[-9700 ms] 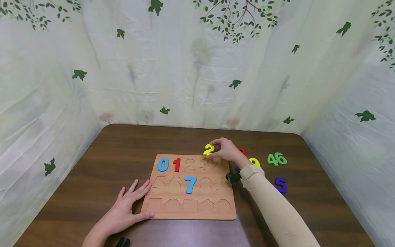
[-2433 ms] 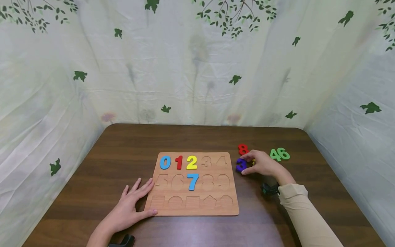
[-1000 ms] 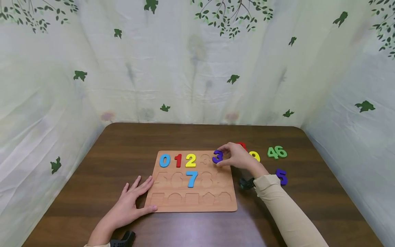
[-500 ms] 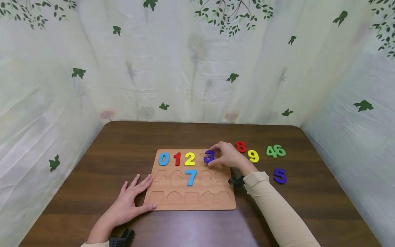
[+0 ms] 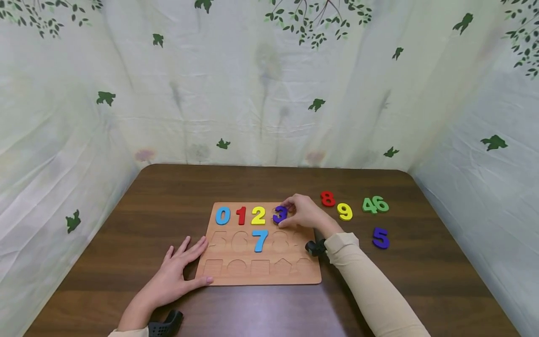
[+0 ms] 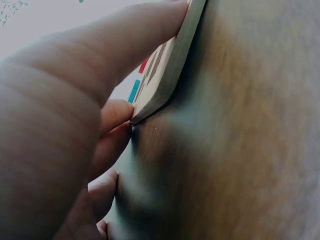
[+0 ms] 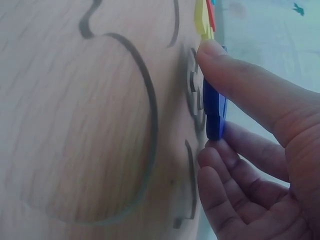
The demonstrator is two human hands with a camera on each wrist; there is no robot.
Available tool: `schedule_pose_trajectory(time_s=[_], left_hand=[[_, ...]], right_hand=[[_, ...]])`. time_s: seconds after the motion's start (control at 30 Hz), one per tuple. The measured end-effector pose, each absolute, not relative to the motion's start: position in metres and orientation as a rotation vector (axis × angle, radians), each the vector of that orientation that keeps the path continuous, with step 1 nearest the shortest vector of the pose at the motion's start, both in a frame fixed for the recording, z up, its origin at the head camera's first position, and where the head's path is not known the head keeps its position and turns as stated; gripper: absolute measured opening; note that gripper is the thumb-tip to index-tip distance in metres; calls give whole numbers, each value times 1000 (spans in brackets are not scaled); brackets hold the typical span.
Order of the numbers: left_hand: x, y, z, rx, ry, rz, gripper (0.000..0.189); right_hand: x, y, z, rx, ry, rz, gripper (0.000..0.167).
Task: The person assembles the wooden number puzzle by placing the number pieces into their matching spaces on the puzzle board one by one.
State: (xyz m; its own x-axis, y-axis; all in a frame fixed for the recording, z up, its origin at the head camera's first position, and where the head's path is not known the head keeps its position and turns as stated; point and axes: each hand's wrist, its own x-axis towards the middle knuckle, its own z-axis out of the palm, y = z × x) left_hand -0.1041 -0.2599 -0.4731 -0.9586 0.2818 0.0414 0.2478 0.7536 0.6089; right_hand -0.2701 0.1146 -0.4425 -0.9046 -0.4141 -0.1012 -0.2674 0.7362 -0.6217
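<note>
A dark blue number 3 (image 5: 280, 215) is pinched between the thumb and fingers of my right hand (image 5: 306, 211). In the right wrist view the blue 3 (image 7: 214, 107) stands just off the board, beside its cut-out outline. The wooden number board (image 5: 269, 276) lies flat on the table. Its top row carries a blue 0 (image 5: 222, 216), a red 1 (image 5: 241, 216) and a yellow 2 (image 5: 258, 216); a light blue 7 (image 5: 259, 241) sits in the middle row. My left hand (image 5: 170, 278) rests at the board's left edge, fingers spread, the thumb on its near corner.
Right of the board lie a red 8 (image 5: 328, 199), a yellow 9 (image 5: 344, 212), a green 4 (image 5: 369, 205), a green 6 (image 5: 381, 204) and a purple 5 (image 5: 381, 238). A printed white curtain (image 5: 236, 93) surrounds the brown table (image 5: 185, 187).
The yellow 2 went from my right hand into the top row. My right hand then took the blue 3 from beside the board and carried it left over its outline. My left hand stayed.
</note>
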Motion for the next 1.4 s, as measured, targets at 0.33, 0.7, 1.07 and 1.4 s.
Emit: schedule_pose_trajectory(time_s=[0.33,0.7,1.07,1.4], left_hand=[[-104,-258,-473,436,2882,1004,96],[-105,-259,-473,435,2887,1006,96],[-105,-260,-475,424,2881,1013,95],[-105,-261,-474,402,2875,1014,96]], right_hand=[[-270,110,-447,-540,2699,-928,59],[-275,110,-447,-573,2707,-906,60],[-277,108,-449,-492,2678,-936,59],[-277,107,-449,-510,2664,-933,62]])
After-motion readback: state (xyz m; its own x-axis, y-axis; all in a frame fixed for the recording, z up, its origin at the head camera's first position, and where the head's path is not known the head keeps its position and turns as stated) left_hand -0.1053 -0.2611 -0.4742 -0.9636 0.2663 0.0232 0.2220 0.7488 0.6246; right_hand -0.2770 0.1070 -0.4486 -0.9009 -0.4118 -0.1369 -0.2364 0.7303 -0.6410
